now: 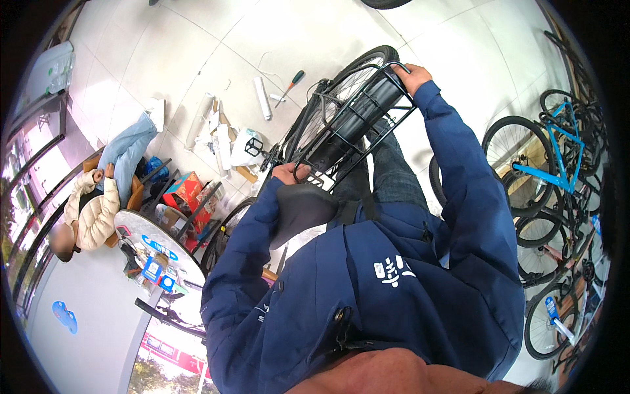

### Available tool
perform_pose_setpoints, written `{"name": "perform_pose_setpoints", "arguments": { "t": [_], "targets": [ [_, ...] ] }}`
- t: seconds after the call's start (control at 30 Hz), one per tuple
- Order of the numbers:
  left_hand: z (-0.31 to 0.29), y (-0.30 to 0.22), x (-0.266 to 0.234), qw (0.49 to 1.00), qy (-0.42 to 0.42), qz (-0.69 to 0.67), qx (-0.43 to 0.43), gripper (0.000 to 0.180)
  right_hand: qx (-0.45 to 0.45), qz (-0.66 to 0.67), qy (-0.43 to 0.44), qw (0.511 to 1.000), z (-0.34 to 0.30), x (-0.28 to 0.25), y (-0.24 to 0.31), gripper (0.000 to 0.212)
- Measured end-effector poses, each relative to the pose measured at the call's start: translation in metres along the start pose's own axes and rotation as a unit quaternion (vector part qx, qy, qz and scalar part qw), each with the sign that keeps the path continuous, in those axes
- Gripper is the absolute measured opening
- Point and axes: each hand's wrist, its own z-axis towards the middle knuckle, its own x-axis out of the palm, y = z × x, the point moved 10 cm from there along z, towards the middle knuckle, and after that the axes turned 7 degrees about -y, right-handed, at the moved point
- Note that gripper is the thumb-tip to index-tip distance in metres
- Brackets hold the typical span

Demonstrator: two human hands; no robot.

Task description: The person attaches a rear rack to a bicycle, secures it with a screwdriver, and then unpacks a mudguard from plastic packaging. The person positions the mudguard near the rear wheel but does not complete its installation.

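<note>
A black tubular bicycle rack (pixel 371 150) lies over the rear wheel (pixel 382 51) of a dark bicycle, with a wide black mudguard (pixel 364 113) under its bars. My right hand (pixel 413 77) is closed around the rack's far end. Near the saddle (pixel 303 211), my left hand (pixel 291 173) grips the rack's near end, its fingers partly hidden by the saddle and sleeve. A pedal (pixel 253 146) shows left of the wheel. Whether the rack is fastened to the frame, I cannot tell.
On the tiled floor to the left lie a screwdriver (pixel 291 87), a white roll (pixel 262 97) and loose packaging (pixel 222 139). A seated person (pixel 98 197) is beside a round table (pixel 187 262). Several bicycles, including a blue one (pixel 558 174), stand along the right.
</note>
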Motion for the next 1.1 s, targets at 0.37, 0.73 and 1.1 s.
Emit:
{"name": "perform_pose_setpoints", "arguments": {
  "t": [0.37,0.73,1.1],
  "targets": [
    [0.005,0.006,0.002,0.998,0.016,-0.058,0.019,0.025,0.013,0.056,-0.001,0.998,0.004,0.007,-0.01,0.062],
    [0.013,0.031,0.004,0.996,0.049,-0.08,0.006,0.024,0.01,0.066,0.008,0.998,0.006,0.008,-0.018,0.06],
    [-0.019,0.02,-0.036,0.986,0.03,0.134,0.094,0.018,0.062,0.14,0.008,0.988,0.011,0.011,-0.036,0.049]
  ]
}}
